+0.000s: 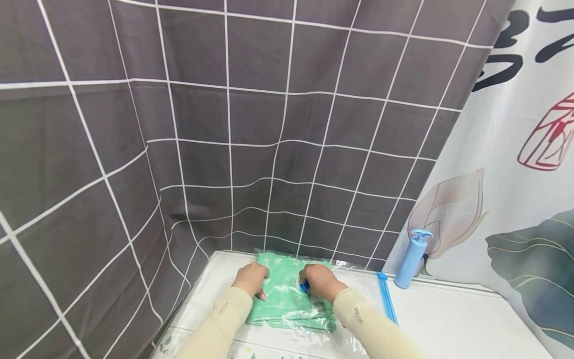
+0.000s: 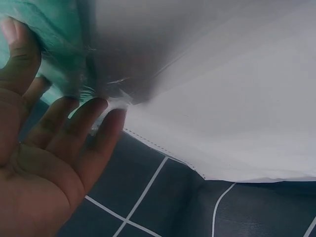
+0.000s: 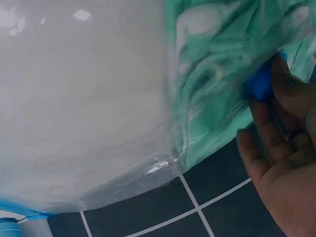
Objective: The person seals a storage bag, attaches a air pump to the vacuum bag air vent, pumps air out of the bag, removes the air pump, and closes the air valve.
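Folded green-and-white fabric (image 1: 281, 301) lies inside a clear vacuum storage bag (image 3: 94, 79) on the white table. My left hand (image 1: 251, 280) touches the bag along the fabric's left side; in the left wrist view its fingers are spread and slightly bent, gripping nothing visible. Over the right part of the fabric, my right hand (image 1: 321, 281) pinches a blue valve cap (image 3: 261, 85) between thumb and fingers. Whether the cap is fixed to the bag or loose, I cannot tell.
A blue zip strip (image 1: 387, 298) edges the bag's right end. Beyond it a light-blue hand pump (image 1: 409, 263) stands upright near the table's back edge. Dark gridded cloth (image 1: 251, 119) hangs behind and to the left, with a printed white cloth (image 1: 506, 149) at right.
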A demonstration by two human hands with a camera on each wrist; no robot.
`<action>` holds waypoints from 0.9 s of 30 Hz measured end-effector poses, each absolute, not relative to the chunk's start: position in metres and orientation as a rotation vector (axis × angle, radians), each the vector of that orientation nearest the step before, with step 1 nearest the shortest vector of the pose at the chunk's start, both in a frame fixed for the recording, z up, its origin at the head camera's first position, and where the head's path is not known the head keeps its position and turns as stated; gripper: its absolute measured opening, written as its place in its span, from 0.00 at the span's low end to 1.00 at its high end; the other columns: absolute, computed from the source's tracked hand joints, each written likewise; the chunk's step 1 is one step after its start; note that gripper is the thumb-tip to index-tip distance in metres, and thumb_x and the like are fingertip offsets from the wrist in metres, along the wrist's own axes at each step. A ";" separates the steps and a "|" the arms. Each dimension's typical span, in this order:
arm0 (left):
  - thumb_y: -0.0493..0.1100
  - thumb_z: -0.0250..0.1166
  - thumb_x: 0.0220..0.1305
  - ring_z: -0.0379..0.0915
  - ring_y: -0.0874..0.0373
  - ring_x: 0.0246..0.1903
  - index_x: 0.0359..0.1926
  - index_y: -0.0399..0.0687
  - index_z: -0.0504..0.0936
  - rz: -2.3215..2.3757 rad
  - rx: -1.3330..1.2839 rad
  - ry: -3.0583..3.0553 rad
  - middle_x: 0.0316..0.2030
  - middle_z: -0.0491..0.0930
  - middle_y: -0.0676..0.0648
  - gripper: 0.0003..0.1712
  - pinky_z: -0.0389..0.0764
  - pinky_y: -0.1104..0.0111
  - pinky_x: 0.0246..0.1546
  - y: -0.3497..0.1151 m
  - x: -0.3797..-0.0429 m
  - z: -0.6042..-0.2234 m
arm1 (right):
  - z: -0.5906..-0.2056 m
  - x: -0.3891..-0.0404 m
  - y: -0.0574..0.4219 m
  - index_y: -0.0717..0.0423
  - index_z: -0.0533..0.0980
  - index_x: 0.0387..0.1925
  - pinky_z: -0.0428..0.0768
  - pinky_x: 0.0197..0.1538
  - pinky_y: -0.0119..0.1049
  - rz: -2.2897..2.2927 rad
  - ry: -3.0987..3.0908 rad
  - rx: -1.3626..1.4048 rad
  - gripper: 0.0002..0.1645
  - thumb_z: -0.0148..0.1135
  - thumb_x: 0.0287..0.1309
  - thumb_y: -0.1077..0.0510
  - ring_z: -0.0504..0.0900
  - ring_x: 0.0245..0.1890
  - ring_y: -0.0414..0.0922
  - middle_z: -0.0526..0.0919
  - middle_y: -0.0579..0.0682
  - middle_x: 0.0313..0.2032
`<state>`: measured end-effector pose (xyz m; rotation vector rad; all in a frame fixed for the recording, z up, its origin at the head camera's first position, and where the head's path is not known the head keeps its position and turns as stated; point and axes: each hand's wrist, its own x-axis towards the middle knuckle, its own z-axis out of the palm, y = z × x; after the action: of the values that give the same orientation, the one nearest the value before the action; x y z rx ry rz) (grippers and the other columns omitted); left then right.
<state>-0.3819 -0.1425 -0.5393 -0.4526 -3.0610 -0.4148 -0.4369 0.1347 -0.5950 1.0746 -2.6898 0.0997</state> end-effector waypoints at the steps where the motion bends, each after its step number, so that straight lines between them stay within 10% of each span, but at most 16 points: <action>1: 0.48 0.90 0.31 0.91 0.37 0.55 0.57 0.42 0.93 -0.404 -0.477 -3.042 0.55 0.94 0.38 0.44 0.92 0.42 0.61 -0.145 -0.390 -0.550 | -0.580 -0.426 0.133 0.43 0.90 0.38 0.93 0.42 0.49 0.114 -2.708 1.085 0.21 0.93 0.42 0.60 0.90 0.38 0.42 0.91 0.41 0.37; 6: 0.50 0.90 0.30 0.91 0.38 0.56 0.59 0.45 0.93 -0.401 -0.487 -3.005 0.56 0.94 0.39 0.45 0.92 0.43 0.62 -0.148 -0.409 -0.579 | -0.521 -0.387 0.125 0.50 0.91 0.44 0.95 0.52 0.46 0.264 -2.913 1.016 0.15 0.88 0.56 0.61 0.91 0.42 0.47 0.91 0.47 0.41; 10: 0.46 0.90 0.29 0.92 0.38 0.55 0.56 0.43 0.94 -0.431 -0.434 -3.021 0.54 0.95 0.39 0.43 0.92 0.41 0.62 -0.144 -0.396 -0.560 | -0.562 -0.420 0.133 0.45 0.91 0.48 0.92 0.45 0.48 0.328 -2.964 0.872 0.11 0.78 0.70 0.47 0.87 0.38 0.42 0.92 0.44 0.39; 18: 0.47 0.88 0.33 0.92 0.43 0.48 0.54 0.45 0.95 -0.442 -0.442 -2.980 0.51 0.95 0.40 0.38 0.94 0.45 0.58 -0.147 -0.384 -0.553 | -0.626 -0.463 0.126 0.42 0.81 0.24 0.85 0.33 0.38 0.173 -2.913 0.722 0.14 0.81 0.58 0.48 0.76 0.24 0.37 0.81 0.36 0.22; 23: 0.51 0.90 0.24 0.92 0.43 0.45 0.52 0.49 0.95 -0.303 -0.468 -2.947 0.48 0.96 0.43 0.42 0.95 0.45 0.50 -0.150 -0.415 -0.597 | -0.627 -0.463 0.127 0.41 0.82 0.23 0.84 0.33 0.38 0.101 -2.853 0.775 0.15 0.86 0.48 0.52 0.76 0.24 0.38 0.82 0.36 0.22; 27: 0.50 0.90 0.24 0.91 0.45 0.41 0.47 0.49 0.95 -0.264 -0.399 -2.989 0.44 0.96 0.44 0.38 0.95 0.44 0.48 -0.139 -0.393 -0.562 | -0.624 -0.466 0.128 0.41 0.89 0.30 0.88 0.36 0.36 0.105 -2.819 0.881 0.12 0.88 0.47 0.57 0.81 0.27 0.37 0.88 0.36 0.27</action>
<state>-0.3927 -0.1389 -0.5616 -0.3993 -2.9888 -0.2643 -0.4664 0.1283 -0.6237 0.8811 -2.8194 0.1052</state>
